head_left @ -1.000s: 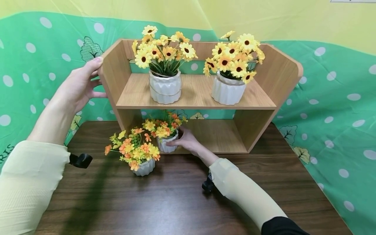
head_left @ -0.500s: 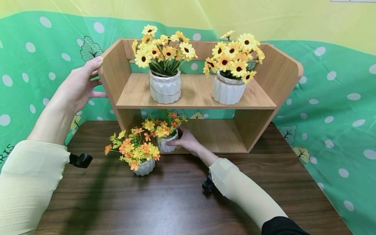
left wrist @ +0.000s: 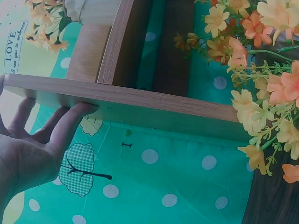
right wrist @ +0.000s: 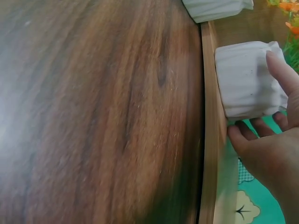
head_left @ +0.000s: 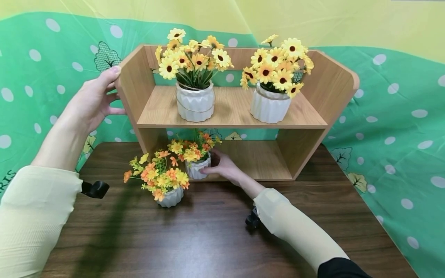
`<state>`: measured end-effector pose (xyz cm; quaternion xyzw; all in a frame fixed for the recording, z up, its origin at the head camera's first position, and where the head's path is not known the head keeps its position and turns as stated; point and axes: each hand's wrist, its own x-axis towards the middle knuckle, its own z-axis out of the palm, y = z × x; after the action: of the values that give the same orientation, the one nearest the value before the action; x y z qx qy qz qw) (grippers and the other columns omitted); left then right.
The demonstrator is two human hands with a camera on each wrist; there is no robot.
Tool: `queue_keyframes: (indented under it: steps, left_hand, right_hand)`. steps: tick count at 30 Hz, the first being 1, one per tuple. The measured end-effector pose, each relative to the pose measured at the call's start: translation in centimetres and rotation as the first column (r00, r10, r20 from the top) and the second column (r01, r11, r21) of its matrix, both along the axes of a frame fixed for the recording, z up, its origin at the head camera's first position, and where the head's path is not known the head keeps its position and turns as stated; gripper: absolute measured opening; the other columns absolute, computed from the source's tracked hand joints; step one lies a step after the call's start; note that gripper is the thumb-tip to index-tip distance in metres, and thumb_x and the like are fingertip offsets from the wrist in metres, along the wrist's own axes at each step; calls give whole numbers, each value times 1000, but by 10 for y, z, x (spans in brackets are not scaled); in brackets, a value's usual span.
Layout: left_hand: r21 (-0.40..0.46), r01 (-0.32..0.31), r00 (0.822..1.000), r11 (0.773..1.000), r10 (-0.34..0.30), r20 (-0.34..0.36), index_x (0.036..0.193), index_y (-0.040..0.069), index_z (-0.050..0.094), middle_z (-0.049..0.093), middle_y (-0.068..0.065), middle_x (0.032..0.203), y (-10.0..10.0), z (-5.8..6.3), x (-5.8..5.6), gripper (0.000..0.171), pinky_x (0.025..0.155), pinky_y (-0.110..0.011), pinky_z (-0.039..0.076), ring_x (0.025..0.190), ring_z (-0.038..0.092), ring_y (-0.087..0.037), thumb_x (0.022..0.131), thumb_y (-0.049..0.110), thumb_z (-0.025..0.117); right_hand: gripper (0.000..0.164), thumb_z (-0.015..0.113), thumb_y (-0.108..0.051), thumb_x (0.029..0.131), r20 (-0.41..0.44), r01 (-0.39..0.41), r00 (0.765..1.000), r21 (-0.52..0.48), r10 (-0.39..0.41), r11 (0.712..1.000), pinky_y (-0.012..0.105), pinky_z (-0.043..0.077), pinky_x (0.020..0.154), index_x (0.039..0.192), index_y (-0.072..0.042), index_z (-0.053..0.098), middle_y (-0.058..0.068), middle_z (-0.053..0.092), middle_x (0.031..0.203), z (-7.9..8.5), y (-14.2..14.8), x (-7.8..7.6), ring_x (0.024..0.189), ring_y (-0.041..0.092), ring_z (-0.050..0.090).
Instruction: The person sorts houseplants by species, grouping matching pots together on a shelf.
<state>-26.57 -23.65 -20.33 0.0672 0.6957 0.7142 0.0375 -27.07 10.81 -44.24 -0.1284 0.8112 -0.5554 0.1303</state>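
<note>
My right hand [head_left: 224, 166] is around the right side of a small white fluted flowerpot [head_left: 198, 170] with orange and yellow flowers, standing at the left front of the lower shelf. In the right wrist view the thumb lies over the rim of this flowerpot [right wrist: 245, 79], and the fingertips are at its side. My left hand [head_left: 91, 100] rests against the outer left side of the wooden shelf unit [head_left: 137, 85]. Its fingers [left wrist: 65, 123] extend to that panel in the left wrist view. A second orange-and-yellow potted plant [head_left: 170, 197] stands on the table, left of the right hand.
Two white pots of yellow daisies, a left one [head_left: 195, 102] and a right one [head_left: 270, 105], stand on the upper shelf. The dark wooden table [head_left: 194, 239] spreads in front of the unit. Behind hangs a green and yellow dotted cloth [head_left: 382, 123].
My right hand and forearm have shifted slightly right, the thumb moving toward the flowerpot's right edge. The flowerpot, the left hand and the other plants stay where they were.
</note>
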Motion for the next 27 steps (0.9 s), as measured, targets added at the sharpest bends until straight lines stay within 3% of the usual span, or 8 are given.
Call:
queue_keyframes:
  steps: [10, 13, 17, 27]
  left_hand:
    - [12, 9, 1000, 1000, -9, 2, 152, 29, 50, 37, 1, 158, -1, 0, 0, 59, 68, -35, 63, 138, 41, -25, 98, 49, 64]
    - [14, 9, 1000, 1000, -9, 4, 152, 30, 49, 37, 1, 158, -1, 0, 0, 59, 68, -35, 63, 138, 41, -25, 98, 49, 64]
    - [10, 7, 1000, 1000, -7, 6, 152, 30, 48, 35, 0, 159, -2, 0, 0, 59, 68, -34, 63, 139, 40, -26, 98, 49, 63]
    - [10, 4, 1000, 1000, -4, 11, 151, 29, 49, 38, 2, 157, 0, 1, 0, 58, 68, -35, 63, 138, 41, -25, 99, 49, 63]
  right_hand:
    - [88, 86, -14, 84, -12, -44, 999, -94, 43, 995, 47, 41, 119, 158, -20, 38, 8, 48, 157, -1, 16, 10, 147, 32, 47]
    - [86, 84, -9, 85, -29, -62, 998, -113, 59, 992, 50, 42, 119, 158, -17, 39, 11, 49, 156, -1, 21, 13, 147, 36, 46]
    - [86, 82, -6, 86, -51, -96, 995, -142, 89, 985, 53, 42, 118, 159, -11, 37, 14, 46, 159, -2, 28, 18, 147, 39, 45]
    - [88, 83, -6, 85, -37, -145, 989, -195, 140, 970, 59, 38, 118, 159, -11, 36, 20, 40, 162, -1, 52, 32, 148, 44, 42]
